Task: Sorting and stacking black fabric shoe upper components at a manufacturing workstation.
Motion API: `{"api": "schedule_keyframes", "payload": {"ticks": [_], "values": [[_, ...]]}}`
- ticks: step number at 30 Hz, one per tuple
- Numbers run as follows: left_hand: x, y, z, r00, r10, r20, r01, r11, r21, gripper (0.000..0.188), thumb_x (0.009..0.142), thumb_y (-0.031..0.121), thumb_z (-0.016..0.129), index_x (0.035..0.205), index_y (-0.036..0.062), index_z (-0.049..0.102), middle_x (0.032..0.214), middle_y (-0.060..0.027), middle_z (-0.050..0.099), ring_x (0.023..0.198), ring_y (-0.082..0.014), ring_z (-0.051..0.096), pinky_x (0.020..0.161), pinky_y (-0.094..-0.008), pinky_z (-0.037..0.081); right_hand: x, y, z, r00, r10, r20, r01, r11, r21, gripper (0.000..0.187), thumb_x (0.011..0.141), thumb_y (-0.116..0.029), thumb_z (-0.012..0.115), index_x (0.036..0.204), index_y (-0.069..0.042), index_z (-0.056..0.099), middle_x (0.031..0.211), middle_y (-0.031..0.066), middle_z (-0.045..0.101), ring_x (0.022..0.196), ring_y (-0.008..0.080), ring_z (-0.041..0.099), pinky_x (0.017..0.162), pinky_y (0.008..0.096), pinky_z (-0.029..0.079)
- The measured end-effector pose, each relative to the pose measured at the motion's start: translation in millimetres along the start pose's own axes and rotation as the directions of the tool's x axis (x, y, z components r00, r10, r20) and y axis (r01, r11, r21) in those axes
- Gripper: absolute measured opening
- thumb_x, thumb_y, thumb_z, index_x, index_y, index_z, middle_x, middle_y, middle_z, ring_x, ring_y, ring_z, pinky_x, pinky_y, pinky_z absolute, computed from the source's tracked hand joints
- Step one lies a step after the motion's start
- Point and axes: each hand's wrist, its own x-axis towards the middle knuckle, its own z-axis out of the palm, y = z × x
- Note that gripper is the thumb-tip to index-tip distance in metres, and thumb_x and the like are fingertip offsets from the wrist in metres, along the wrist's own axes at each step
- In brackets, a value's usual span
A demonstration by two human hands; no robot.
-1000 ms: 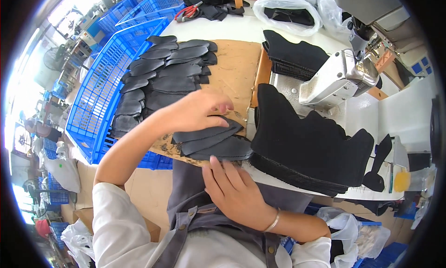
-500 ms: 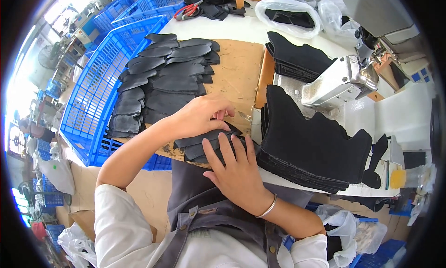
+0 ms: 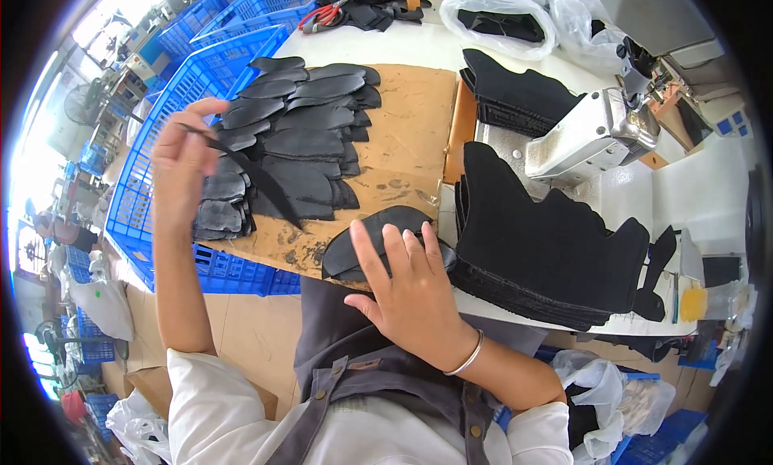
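A thin, curved black fabric piece (image 3: 262, 179) dangles from my left hand (image 3: 179, 155), pinched between thumb and fingers at its upper end. That hand is raised over the left edge of the cardboard board, beside overlapping rows of dark leaf-shaped pieces (image 3: 302, 143). At the board's near edge, a small pile of similar dark pieces (image 3: 346, 252) lies under the fingertips of my right hand (image 3: 415, 284). Its fingers are spread and stretched out, resting on the pile without gripping. A silver bangle (image 3: 467, 359) circles my right wrist.
Right of the cardboard (image 3: 411, 159) stands a tall stack of shaped black fabric panels (image 3: 539, 239), with a second stack (image 3: 519, 99) behind it. A sewing machine (image 3: 588, 139) is at the right. Blue crates (image 3: 145, 199) line the left. Red-handled scissors (image 3: 326, 16) lie at the back.
My left hand has swung from the small pile up and left, carrying a thin black piece. My right hand stays on the pile, nearly unmoved.
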Motion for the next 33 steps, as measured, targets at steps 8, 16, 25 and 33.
{"api": "schedule_keyframes", "payload": {"ticks": [8,16,25,33], "values": [[-20.6,41.8,-3.5,0.941,-0.002,0.337,0.035,0.995,-0.093,0.043,0.082,0.041,0.065,0.094,0.003,0.05,0.086,-0.0142,0.058,0.075,-0.0164,0.056,0.067,-0.0248,0.045,22.6,5.8,19.7,0.977,0.166,-0.132,-0.194,0.95,-0.246,0.037,0.08,-0.011,0.058,0.115,0.001,0.053,0.088,0.0063,0.048,0.079,0.0157,0.054,0.071,0.0253,0.051],[-22.6,59.8,47.8,0.808,0.178,0.561,0.12,0.884,-0.452,0.051,0.09,0.054,0.053,0.083,0.0038,0.056,0.073,-0.0102,0.062,0.059,-0.0139,0.054,0.059,-0.0263,0.036,19.5,1.0,-7.9,0.912,0.126,-0.39,0.201,0.692,0.693,0.059,0.073,0.007,0.056,0.13,0.001,0.043,0.126,0.0171,0.048,0.119,0.0302,0.048,0.098,0.0336,0.04],[-9.9,84.8,142.3,0.738,0.29,0.609,-0.162,0.953,-0.257,0.046,0.061,0.011,0.087,0.097,-0.0021,0.06,0.086,-0.0121,0.063,0.07,-0.0167,0.06,0.056,-0.0234,0.042,-41.5,30.9,-102.8,0.966,0.213,0.148,-0.184,0.159,0.97,0.017,0.079,-0.002,0.07,0.093,-0.001,0.06,0.08,0.0018,0.056,0.069,0.0085,0.055,0.063,0.0227,0.045],[13.9,80.7,239.6,0.305,-0.131,0.943,0.313,0.949,0.031,0.02,0.082,0.007,0.072,0.096,-0.0043,0.062,0.075,-0.0016,0.06,0.071,-0.0044,0.055,0.062,-0.02,0.045,-59.7,96.7,-180.6,0.8,0.472,0.37,-0.581,0.46,0.672,0.013,0.085,-0.004,0.064,0.091,0.002,0.055,0.08,0.005,0.062,0.073,0.0062,0.054,0.062,0.0223,0.043]]}}
